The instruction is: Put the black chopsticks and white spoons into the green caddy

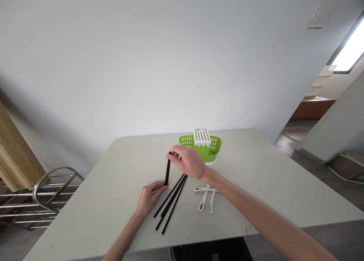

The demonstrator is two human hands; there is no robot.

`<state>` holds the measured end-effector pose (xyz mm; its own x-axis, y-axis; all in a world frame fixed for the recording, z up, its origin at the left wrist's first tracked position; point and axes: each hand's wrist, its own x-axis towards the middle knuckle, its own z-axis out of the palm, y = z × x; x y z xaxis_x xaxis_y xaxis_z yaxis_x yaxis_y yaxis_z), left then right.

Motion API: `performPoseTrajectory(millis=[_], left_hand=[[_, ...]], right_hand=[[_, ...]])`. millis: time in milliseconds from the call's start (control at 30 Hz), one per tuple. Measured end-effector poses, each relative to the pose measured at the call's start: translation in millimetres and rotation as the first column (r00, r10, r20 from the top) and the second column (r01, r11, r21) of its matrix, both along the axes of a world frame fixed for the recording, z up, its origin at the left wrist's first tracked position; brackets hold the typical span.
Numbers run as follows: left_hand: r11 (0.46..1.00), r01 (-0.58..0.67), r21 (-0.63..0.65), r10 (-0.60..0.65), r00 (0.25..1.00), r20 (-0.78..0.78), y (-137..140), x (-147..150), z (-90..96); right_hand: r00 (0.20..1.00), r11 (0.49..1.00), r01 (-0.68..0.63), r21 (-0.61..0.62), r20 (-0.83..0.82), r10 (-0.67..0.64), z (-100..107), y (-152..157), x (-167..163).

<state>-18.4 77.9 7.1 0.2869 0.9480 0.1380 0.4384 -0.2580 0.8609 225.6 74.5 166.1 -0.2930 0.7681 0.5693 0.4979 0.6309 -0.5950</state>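
Note:
Black chopsticks [167,172] stand nearly upright between my two hands, pressed close so I cannot tell how many there are. My left hand [150,195] pinches their lower end just above the table. At the top, the fingers of my right hand [186,160] are closed around the other end. Several more black chopsticks [170,204] lie fanned out on the table between my forearms. To their right are white utensils [203,200] with small printed marks on the handles; my right forearm hides their far ends. Behind my right hand stands a green basket [203,153] with a white slatted top [201,137].
The pale table [122,170] reaches back to a plain wall. A metal rack [54,192] stands off the table's left side, with a rolled bamboo mat [18,151] above it. A dark seat [218,250] shows under the front edge.

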Motion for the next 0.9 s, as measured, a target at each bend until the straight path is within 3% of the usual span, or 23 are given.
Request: performPoseTrajectory(millis=[133,233,333,633,900], left_hand=[[0.992,-0.053,0.117,0.067,0.991,-0.119,19,-16,0.3],[0.972,-0.152,0.179,0.183,0.968,-0.171,38,-26,3.1],[0.958,-0.246,0.148,0.269,0.949,-0.164,50,-27,5.5],[0.958,-0.238,0.157,0.268,0.941,-0.208,47,-24,1.9],[0.955,-0.24,0.173,0.277,0.931,-0.237,50,-24,0.1]], right_hand=[[0.976,0.983,0.167,0.075,-0.151,-0.155,48,15,41],[0.935,0.932,0.328,0.152,-0.194,-0.297,83,34,79],[0.904,0.893,0.421,0.159,-0.153,-0.399,95,59,105],[0.88,0.896,0.434,-0.096,0.26,-0.398,44,140,109],[0.883,0.878,0.423,-0.223,0.317,-0.345,14,178,113]])
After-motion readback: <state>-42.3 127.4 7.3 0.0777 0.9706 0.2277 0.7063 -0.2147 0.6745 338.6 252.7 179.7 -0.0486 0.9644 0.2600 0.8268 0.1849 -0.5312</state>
